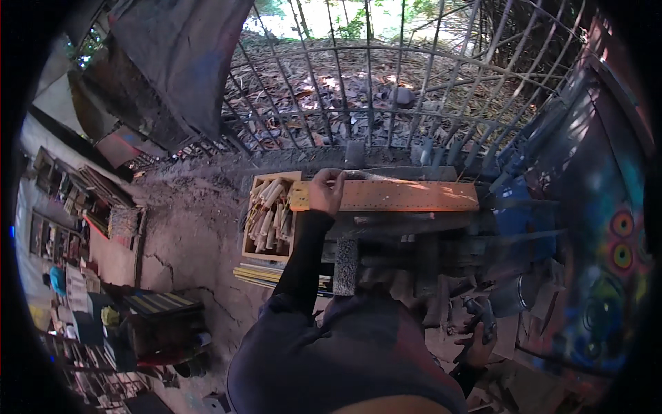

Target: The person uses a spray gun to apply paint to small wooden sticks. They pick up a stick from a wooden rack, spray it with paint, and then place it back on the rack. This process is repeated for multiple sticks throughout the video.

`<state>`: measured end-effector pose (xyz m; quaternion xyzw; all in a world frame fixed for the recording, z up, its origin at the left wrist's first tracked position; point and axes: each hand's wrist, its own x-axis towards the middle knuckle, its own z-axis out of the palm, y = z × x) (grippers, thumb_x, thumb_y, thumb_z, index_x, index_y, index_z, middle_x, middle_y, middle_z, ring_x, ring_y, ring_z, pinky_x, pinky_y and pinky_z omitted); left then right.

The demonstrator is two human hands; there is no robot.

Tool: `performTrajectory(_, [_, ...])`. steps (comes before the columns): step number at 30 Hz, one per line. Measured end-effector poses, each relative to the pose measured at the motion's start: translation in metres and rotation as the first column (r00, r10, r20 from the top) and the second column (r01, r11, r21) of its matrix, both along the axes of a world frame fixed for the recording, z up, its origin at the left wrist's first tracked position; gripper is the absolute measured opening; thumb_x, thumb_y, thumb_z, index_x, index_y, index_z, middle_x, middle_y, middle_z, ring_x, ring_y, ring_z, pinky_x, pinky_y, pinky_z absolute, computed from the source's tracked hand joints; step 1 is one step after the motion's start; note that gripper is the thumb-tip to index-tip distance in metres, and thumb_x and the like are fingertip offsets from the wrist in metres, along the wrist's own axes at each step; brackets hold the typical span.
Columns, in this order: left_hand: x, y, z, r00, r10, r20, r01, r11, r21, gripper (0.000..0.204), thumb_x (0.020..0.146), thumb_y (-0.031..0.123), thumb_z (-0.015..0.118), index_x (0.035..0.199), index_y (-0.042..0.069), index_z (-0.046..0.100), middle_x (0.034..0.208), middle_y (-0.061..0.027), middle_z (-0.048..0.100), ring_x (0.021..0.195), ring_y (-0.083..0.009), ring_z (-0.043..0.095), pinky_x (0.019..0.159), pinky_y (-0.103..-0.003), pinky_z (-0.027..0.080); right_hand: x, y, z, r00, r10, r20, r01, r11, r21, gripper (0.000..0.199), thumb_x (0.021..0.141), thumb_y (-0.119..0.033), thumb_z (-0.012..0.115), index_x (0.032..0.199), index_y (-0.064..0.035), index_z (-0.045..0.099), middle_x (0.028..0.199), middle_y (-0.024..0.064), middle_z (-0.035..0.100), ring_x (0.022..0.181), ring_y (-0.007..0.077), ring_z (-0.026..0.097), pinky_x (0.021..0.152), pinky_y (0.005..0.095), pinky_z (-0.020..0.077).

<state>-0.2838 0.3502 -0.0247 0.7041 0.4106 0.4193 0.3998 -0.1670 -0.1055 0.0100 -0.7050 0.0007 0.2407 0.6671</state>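
While left hand (326, 193) curls at orange board (403, 196), hold unclear | right hand (477, 352) grips dark tool (489, 320) | box (269, 258) by board's left edge

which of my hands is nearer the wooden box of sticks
Left. Your left hand is just right of the wooden box, at the orange board; your right hand is farther off, at lower right.

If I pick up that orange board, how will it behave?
The board is probably stiff, since its edges run straight. Being flat, it's unlikely to roll. It's long, so lifting only the end near the left hand may make it tip.
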Motion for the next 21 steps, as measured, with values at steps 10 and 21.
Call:
performTrajectory(10, [-0.161,0.040,0.012,0.574,0.181,-0.799,-0.222,0.973,0.060,0.031,0.078,0.032,0.061,0.088,0.002,0.065,0.086,-0.0196,0.065,0.084,-0.0349,0.062,0.076,-0.042,0.049,0.013,0.030,0.001,0.968,0.248,0.040,-0.247,0.969,-0.032,0.034,0.091,-0.026,0.054,0.112,-0.0009,0.049,0.085,0.0115,0.061,0.066,0.0161,0.060,0.042,0.0261,0.0492])
performTrajectory(21, [-0.213,0.101,-0.028,0.271,0.213,-0.939,-0.394,0.914,0.094,0.027,0.082,0.020,0.051,0.098,0.004,0.066,0.116,-0.0186,0.057,0.109,-0.0355,0.054,0.087,-0.041,0.047,0.005,0.025,-0.002,0.963,0.265,-0.043,-0.266,0.964,-0.015,0.033,0.090,-0.015,0.055,0.120,-0.0012,0.048,0.087,0.0088,0.060,0.067,0.0116,0.057,0.044,0.0223,0.0488])
